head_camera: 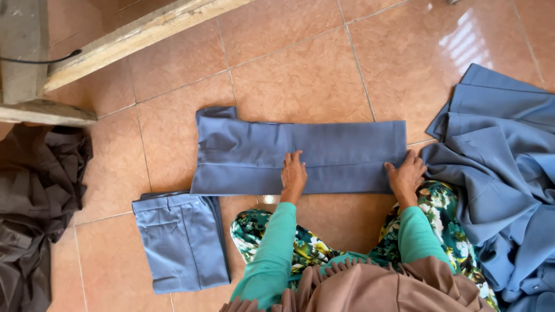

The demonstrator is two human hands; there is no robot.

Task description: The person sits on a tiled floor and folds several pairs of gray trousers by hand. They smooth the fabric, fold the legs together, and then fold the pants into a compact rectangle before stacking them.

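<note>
1. On the tiled floor [312, 75], right in front of the seated person, a pair of blue-grey trousers [324, 151] lies stretched sideways, legs laid one over the other in a long flat strip, the waist end toward the left of the view.

2. The left hand [293, 172] rests flat on the middle of the strip, near its lower edge, fingers spread and palm down. It grips nothing; it seems to press the cloth so the layers stay lined up.

3. The right hand [406, 175] sits at the hem end of the trousers, at the lower right corner. Its fingers are laid over the cloth edge, loosely curled; whether they pinch the hem or only hold it down I cannot tell.

4. Both arms wear green sleeves [272, 248], reaching out over a flowered skirt [306, 245] across the knees, which stop just short of the strip's near edge.

5. A second pair of trousers, already folded [182, 240] into a neat block, lies to the lower left, just beside the knee and touching the corner of the stretched pair, likely set aside within reach.

6. A loose heap of blue-grey cloth [503, 173] fills the right side, close to the right hand.

7. A dark brown heap [37, 202] lies at the far left, under a wooden frame [115, 43], well apart from both hands.
</note>
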